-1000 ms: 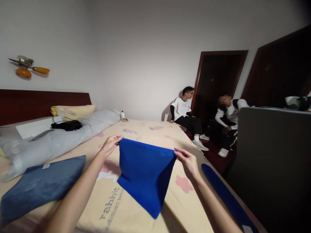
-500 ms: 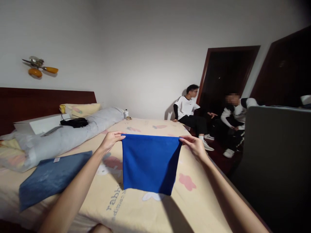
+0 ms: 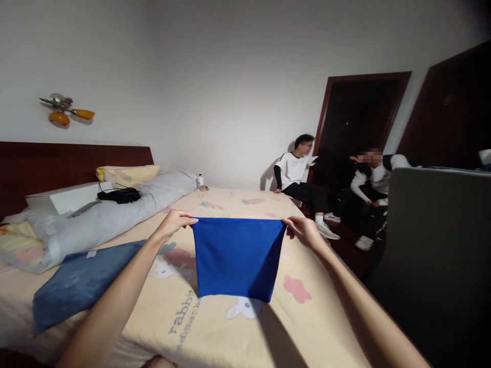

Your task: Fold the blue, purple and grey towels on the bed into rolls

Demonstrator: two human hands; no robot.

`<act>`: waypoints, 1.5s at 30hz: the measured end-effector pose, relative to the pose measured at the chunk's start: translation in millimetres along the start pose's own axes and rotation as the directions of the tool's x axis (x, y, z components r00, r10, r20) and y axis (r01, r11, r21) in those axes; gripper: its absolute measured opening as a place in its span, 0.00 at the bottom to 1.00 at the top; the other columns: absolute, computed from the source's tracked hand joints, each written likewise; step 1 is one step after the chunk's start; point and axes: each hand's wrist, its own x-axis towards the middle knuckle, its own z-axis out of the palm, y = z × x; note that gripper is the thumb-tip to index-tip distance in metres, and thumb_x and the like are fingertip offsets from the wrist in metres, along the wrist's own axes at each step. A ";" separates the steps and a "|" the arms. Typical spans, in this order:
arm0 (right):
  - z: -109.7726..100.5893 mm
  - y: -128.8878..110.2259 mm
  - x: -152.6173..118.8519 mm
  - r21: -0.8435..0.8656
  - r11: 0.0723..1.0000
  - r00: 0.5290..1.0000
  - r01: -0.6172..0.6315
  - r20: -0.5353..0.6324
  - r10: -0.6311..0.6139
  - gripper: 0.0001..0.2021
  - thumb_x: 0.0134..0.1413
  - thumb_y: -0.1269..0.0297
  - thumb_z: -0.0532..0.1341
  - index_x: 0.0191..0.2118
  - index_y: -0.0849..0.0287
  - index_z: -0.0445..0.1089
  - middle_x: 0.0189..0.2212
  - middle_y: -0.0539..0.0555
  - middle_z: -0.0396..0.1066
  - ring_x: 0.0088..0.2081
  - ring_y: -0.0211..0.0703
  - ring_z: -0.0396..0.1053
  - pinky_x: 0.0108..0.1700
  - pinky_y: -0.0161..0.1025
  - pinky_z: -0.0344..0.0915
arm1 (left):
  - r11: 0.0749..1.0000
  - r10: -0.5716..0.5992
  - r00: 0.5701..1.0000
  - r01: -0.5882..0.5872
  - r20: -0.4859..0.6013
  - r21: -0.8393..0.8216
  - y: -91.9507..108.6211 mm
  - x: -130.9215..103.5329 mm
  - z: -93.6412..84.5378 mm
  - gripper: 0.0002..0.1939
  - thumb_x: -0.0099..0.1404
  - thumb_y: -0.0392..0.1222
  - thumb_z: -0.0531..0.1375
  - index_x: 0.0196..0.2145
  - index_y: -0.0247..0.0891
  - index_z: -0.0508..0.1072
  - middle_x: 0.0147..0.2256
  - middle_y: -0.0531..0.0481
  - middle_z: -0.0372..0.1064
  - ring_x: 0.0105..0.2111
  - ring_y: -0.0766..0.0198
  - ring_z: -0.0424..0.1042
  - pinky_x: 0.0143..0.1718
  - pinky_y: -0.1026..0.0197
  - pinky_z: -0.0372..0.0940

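A bright blue cloth (image 3: 238, 258) hangs spread out, its upper edge stretched straight between my two hands. My left hand (image 3: 175, 224) pinches its upper left corner, and my right hand (image 3: 305, 231) pinches the upper right corner. The cloth's lower edge is close above the bed or touching it; I cannot tell which. Beneath it lies a cream bed sheet (image 3: 215, 332) printed with rabbits, carrots and lettering. Left of my left forearm rests a duller blue cloth (image 3: 82, 281) with a small white tag.
A rolled grey quilt (image 3: 161, 191) lies along the headboard (image 3: 76, 158), with a white box (image 3: 65, 198) and a black item (image 3: 119, 194) on it. One person (image 3: 295, 171) sits at the bed's far corner, another (image 3: 370, 179) beyond. A dark panel (image 3: 433, 245) stands at right.
The blue cloth's top edge has dropped slightly, and its lower edge has swung a little away, uncovering more of a printed rabbit. Both hands keep their pinch. The view has shifted slightly.
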 end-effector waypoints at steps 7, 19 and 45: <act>3.6 5.5 9.8 0.124 0.991 0.998 -0.060 0.005 0.060 0.27 0.43 0.37 0.64 0.15 0.58 0.65 0.11 0.51 0.67 0.11 0.34 0.60 0.16 0.32 0.55 | 0.996 -0.043 0.999 0.041 -0.023 -0.075 -5.2 4.7 3.0 0.14 0.45 0.49 0.73 0.24 0.36 0.79 0.17 0.53 0.69 0.16 0.71 0.59 0.18 0.65 0.50; 43.4 49.2 54.7 0.459 0.876 0.960 -0.147 -0.149 0.239 0.23 0.41 0.43 0.69 0.24 0.60 0.69 0.19 0.59 0.74 0.24 0.51 0.76 0.27 0.44 0.75 | 0.938 -0.158 0.982 0.117 -0.101 -0.328 -37.0 57.5 38.2 0.19 0.45 0.49 0.73 0.29 0.32 0.76 0.28 0.40 0.78 0.31 0.56 0.78 0.32 0.61 0.67; 90.8 144.1 -221.3 -0.156 0.976 0.928 -0.151 0.317 0.194 0.24 0.60 0.44 0.53 0.26 0.58 0.72 0.27 0.54 0.73 0.32 0.45 0.68 0.37 0.39 0.63 | 0.882 -0.126 0.963 -0.001 0.237 0.472 -211.2 -173.5 78.7 0.09 0.60 0.43 0.62 0.36 0.46 0.82 0.35 0.52 0.75 0.37 0.61 0.73 0.40 0.64 0.66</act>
